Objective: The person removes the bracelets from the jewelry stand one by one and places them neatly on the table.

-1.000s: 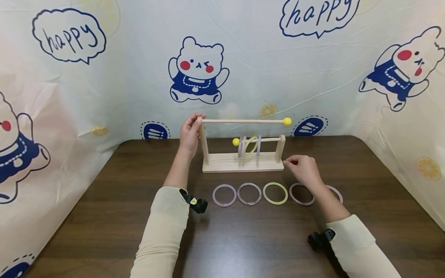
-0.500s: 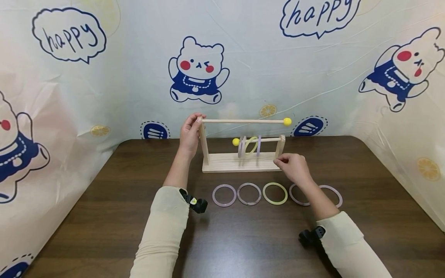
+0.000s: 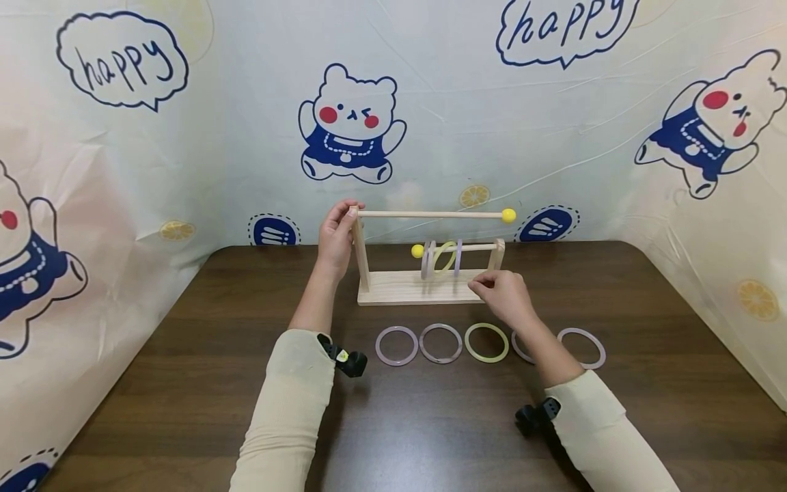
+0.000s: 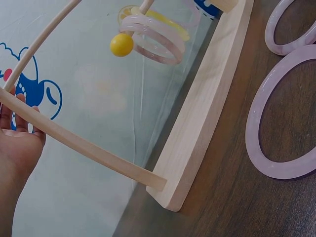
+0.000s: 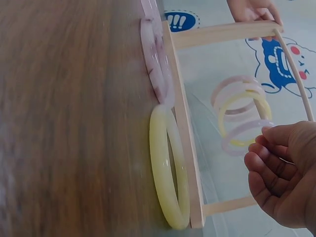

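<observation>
A wooden ring stand (image 3: 406, 289) has two horizontal rods, each tipped with a yellow ball. My left hand (image 3: 335, 240) grips the top of its tall left post (image 4: 84, 140), thumb in front. On the short lower rod hang several rings, among them a yellow ring (image 5: 220, 118) and, nearest the right post, a lilac ring (image 3: 458, 258). My right hand (image 3: 507, 295) is over the right front of the base, thumb and index tips together, other fingers curled. In the right wrist view its fingertips overlap the lilac ring; nothing shows held.
Loose rings lie in a row before the stand: a lilac ring (image 3: 378, 346) at left, a yellow-green ring (image 3: 468, 342) mid-row, a lilac ring (image 3: 604, 352) at right, plus others. My right forearm covers part of one. A printed cloth (image 3: 443, 102) hangs behind the dark table (image 3: 406, 424).
My right hand has moved left, from beside the stand's right end to in front of its base. My left hand, the stand and the rings have stayed where they were.
</observation>
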Motion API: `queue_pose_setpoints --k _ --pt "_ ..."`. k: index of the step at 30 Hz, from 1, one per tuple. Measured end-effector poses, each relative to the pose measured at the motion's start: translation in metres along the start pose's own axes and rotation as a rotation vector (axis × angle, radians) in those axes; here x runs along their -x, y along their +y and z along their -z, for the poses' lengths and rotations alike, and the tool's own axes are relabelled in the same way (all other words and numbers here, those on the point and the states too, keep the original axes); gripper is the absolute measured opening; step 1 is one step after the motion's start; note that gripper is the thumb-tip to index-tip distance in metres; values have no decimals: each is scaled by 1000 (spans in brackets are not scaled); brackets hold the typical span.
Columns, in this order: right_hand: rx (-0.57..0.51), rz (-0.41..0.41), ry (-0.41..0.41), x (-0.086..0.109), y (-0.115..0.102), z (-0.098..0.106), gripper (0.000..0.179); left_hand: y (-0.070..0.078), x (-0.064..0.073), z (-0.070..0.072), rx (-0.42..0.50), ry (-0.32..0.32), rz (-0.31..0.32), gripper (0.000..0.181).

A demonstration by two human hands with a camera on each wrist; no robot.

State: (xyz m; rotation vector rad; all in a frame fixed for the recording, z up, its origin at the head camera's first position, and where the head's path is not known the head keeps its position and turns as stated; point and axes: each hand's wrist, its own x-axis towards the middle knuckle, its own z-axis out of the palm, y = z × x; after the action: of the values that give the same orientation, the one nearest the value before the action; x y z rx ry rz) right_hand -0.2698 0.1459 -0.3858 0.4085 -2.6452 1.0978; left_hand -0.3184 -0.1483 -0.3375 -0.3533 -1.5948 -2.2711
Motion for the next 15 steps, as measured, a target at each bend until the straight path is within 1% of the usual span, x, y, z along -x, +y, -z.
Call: queue_pose_setpoints --k 3,7,15 --pt "-7 11 -4 -1 -2 -4 12 0 0 0 -5 1 4 10" --pt "-21 4 -15 -2 -6 -10 12 0 1 -1 -2 1 4 10" --pt "-67 30 -14 -6 -17 -22 12 0 0 -1 27 4 -10 10"
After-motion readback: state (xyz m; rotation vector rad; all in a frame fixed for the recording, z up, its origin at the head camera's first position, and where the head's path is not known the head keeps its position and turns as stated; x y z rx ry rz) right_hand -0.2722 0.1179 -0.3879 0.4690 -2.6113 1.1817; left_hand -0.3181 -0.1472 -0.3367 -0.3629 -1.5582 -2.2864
